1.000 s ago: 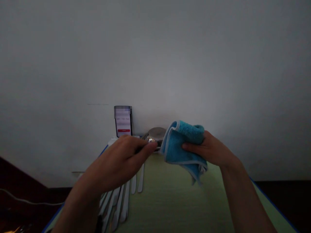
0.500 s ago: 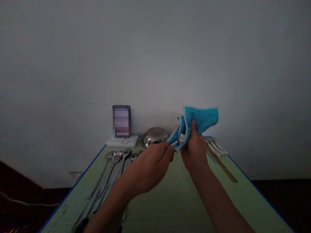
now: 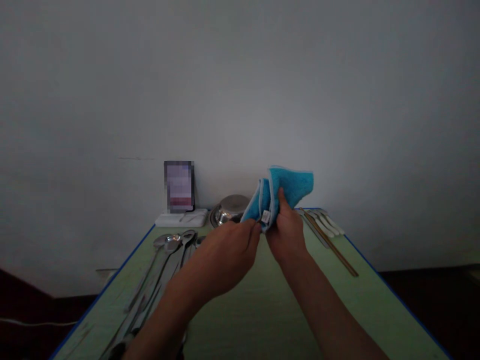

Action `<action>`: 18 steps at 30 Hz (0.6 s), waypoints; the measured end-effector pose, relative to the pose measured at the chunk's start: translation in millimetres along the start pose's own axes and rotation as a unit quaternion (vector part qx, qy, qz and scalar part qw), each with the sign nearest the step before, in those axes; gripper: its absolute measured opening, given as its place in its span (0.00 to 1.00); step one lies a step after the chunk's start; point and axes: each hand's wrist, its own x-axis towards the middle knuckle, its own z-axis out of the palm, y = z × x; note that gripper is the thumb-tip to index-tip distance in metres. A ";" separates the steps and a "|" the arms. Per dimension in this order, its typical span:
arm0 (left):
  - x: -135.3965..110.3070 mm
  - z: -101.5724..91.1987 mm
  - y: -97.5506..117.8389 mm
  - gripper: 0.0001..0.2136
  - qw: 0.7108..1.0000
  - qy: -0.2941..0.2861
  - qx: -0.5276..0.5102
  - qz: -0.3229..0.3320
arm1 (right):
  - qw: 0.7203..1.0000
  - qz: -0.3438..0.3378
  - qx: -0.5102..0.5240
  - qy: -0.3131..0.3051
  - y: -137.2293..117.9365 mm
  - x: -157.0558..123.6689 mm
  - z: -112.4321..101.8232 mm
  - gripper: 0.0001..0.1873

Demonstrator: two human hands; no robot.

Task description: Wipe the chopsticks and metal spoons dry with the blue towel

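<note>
My right hand is closed on a blue cloth with pale edging and a small white label, its thumb pressed on the near side. Close beside it, my left hand is closed at the cloth's lower left edge. A thin metal utensil shows between the left fingertips and the cloth's folds; its kind cannot be made out, as hand and cloth cover most of it. Both hands are raised over the middle of the green table.
Several metal spoons and ladles lie along the left side. An upturned metal bowl sits at the back, near a tablet-like screen on a white stand. Wooden chopsticks and several white-handled utensils lie right.
The whole view has shifted slightly, so the table items appear further left. My hands and the cloth have also moved a little left, and the cloth's folds have changed slightly.
</note>
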 end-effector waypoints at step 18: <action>-12.6 -26.0 -7.9 0.18 0.987 -0.058 -0.142 -0.052 | 0.994 0.025 0.075 -0.077 -8.5 3.1 -0.1 0.12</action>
